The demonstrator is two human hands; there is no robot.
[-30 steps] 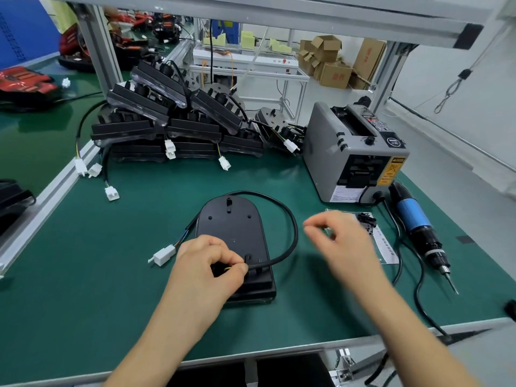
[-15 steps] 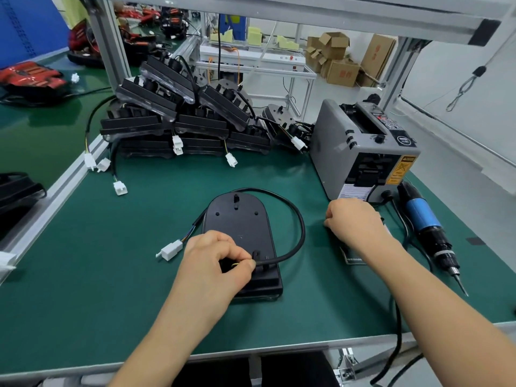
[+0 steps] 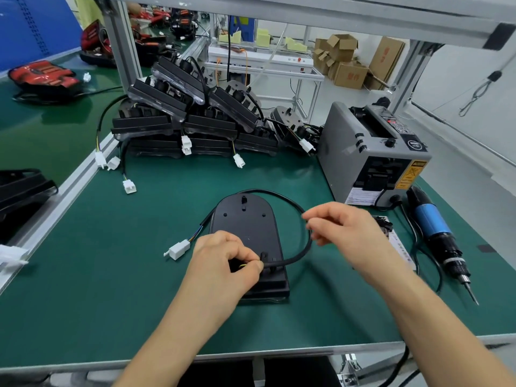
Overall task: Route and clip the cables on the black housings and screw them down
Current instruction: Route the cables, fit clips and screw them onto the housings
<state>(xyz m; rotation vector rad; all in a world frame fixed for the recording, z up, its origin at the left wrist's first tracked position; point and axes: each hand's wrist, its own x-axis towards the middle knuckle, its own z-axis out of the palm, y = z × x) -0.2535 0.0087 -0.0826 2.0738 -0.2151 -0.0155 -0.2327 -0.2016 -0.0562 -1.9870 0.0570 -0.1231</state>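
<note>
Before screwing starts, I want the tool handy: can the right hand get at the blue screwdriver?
Probably yes: the blue screwdriver lies uncovered on the mat beside the right hand, with only a flat parts bag between them.

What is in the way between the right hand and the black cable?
Nothing visible. The right hand is right at the cable loop beside the housing. The left hand pinches the cable on the housing.
</note>
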